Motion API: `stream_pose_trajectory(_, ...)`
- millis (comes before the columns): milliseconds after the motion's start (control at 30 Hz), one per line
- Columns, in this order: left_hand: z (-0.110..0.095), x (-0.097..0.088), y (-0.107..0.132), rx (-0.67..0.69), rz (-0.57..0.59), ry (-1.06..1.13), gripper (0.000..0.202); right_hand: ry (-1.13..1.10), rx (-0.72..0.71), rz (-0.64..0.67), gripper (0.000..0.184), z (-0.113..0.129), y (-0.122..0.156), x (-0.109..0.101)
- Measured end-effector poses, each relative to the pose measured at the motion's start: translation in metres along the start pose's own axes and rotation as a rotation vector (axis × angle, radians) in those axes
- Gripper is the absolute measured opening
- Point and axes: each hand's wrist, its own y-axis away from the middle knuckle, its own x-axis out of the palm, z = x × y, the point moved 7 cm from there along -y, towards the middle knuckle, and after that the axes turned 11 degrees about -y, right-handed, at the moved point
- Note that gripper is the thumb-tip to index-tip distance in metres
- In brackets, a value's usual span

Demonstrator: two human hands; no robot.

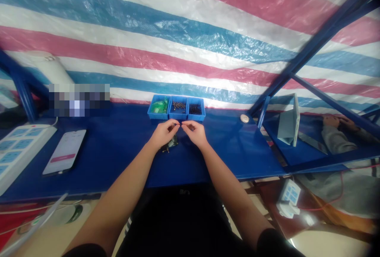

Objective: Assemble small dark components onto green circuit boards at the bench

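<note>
From where I stand, both hands meet at the centre of the frame, just in front of three blue plastic bins (178, 117). The left hand (165, 133) and the right hand (194, 132) have their fingers curled toward their thumbs, the tips facing each other and almost touching. Whether either pinch is fully closed, or on some tiny piece, I cannot tell. A dark plastic bag (172, 143) lies below and partly behind the left hand, with a few small brass-coloured pieces (165, 151) at its near edge.

Fingertip work this fine would, I judge, go best with both wrists steadied on the blue tabletop (113, 142), a light pinch, and the hands kept low so a slipped piece lands close by. The bag's edge could snag a sleeve or scatter those pieces.

The bins hold a green plastic bag (160, 106), small metallic pieces (179, 106) and dark little pieces (195, 110), from left to right. A smartphone (64, 152) and a white power strip (25, 150) lie at the left of the frame; a round white object (244, 118) sits right of centre. Striped plastic sheeting (190, 61) hangs behind. Past the blue metal frame (276, 79), at far right, rest a co-worker's hands (331, 121).
</note>
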Motion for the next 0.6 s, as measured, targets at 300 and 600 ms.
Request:
stream_pose_trajectory(300,-0.0008,-0.0031,-0.0001,-0.001,-0.023,0.004,0.033,0.034,-0.015,-0.002,0.025,0.0026,0.0005,0.0003)
stream_pose_trajectory(600,0.0007,-0.0036,-0.0002,0.002,-0.043,0.004,0.029,0.017,-0.035,0.003,0.024,0.0017,0.0000,0.0008)
